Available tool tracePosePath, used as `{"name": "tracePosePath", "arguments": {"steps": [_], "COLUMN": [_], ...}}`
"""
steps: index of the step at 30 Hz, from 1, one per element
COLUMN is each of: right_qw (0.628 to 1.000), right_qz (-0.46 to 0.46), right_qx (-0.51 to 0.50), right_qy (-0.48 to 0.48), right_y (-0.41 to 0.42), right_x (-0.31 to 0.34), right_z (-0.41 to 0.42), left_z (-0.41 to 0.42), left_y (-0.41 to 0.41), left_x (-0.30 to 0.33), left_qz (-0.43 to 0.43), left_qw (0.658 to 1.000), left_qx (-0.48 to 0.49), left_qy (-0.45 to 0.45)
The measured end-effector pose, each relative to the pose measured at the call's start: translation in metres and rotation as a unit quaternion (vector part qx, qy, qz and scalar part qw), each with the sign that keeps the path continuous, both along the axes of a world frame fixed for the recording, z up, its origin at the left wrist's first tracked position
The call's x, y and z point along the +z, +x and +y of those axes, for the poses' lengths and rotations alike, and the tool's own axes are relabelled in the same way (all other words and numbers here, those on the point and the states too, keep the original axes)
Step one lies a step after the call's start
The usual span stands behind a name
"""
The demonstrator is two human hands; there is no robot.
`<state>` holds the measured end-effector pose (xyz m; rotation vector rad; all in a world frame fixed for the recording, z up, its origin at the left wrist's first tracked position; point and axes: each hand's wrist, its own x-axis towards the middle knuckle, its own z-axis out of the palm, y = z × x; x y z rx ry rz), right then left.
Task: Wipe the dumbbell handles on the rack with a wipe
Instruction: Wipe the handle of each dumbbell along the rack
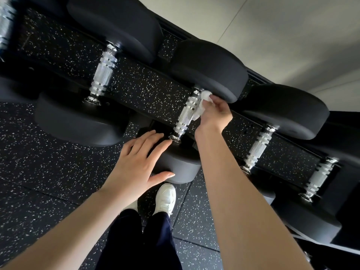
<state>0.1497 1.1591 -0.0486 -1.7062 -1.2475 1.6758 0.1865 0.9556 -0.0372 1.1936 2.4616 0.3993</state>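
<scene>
Looking down at a dumbbell rack (257,76) over speckled black floor, from left: a knurled chrome handle (103,72) sits between black heads, not being touched. Next, the left hand (136,164) lies flat, fingers straight and spread, on the near head (179,164) of the middle dumbbell, apparently steadying it. Its handle (186,114) has the wipe (201,104), white and crumpled, pressed against its far end by the right hand (216,113), whose fingers curl around it. Wiping this handle looks underway; next the wipe likely needs drawing along the grip toward the near end. Farther right, two more handles (259,148) wait. No brand, label or writing is readable.
</scene>
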Motion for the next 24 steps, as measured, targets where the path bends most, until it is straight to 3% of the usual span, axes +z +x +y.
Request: {"name": "tracePosePath", "arguments": {"steps": [6, 13, 24], "right_qw": [0.992, 0.947, 0.943], "right_qz": [0.083, 0.205, 0.169], "right_qx": [0.034, 0.075, 0.218], "right_qy": [-0.091, -0.234, -0.186], "right_y": [0.005, 0.016, 0.041], "right_x": [-0.010, -0.026, -0.032], "right_z": [0.003, 0.013, 0.008], "left_z": [0.000, 0.000, 0.000], "left_y": [0.000, 0.001, 0.001], "left_x": [-0.002, -0.005, -0.003], "left_qz": [0.003, 0.014, 0.016], "left_qw": [1.000, 1.000, 1.000], "left_qx": [-0.001, -0.003, -0.003], "left_qy": [0.008, 0.009, 0.004]}}
